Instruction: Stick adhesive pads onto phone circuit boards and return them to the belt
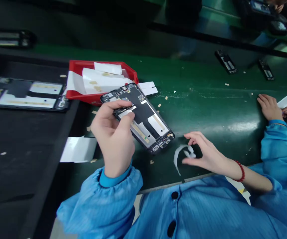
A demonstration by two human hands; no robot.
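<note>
My left hand [115,136] grips an opened phone [145,116] at its left edge, thumb and forefinger over the inner face. The phone is tilted, with a black middle, white panels, tan strips and bare circuit parts showing. To its right is my right hand [205,149], a red beaded band on the wrist, thumb and fingers apart. Between and beside those fingertips curls a thin whitish strip [177,156]. It may touch the fingers; I cannot tell whether it is stuck to them or loose.
Behind the phone stands a red bin [83,97] holding white sheets. Another opened phone [34,94] lies on the dark tray [16,139] at left. White paper [78,149] and tan scraps lie about the green table [208,109]. At right are a co-worker's hands [269,106]; small phones [225,62] lie farther back.
</note>
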